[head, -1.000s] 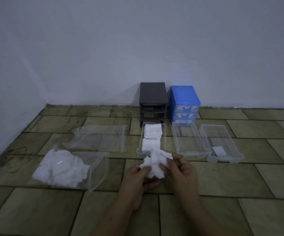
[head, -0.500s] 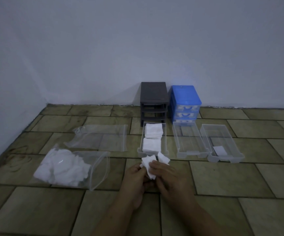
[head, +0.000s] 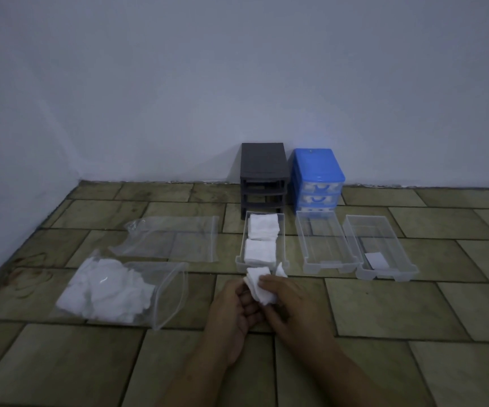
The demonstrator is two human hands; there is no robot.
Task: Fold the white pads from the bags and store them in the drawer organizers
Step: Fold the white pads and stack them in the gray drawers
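Both hands hold one white pad low over the tiled floor, just in front of the left clear drawer. My left hand cups it from below and my right hand pinches it from above with fingers on its top. That drawer holds two stacks of folded pads. A clear bag full of loose white pads lies to the left. Behind it lies a flat empty clear bag.
Two more clear drawers lie to the right; the far right one holds a small white slip. A dark grey drawer frame and a blue drawer organizer stand against the wall.
The pad has gone from a loose crumpled shape held higher to a smaller folded one lower down. My right hand moved over its top.
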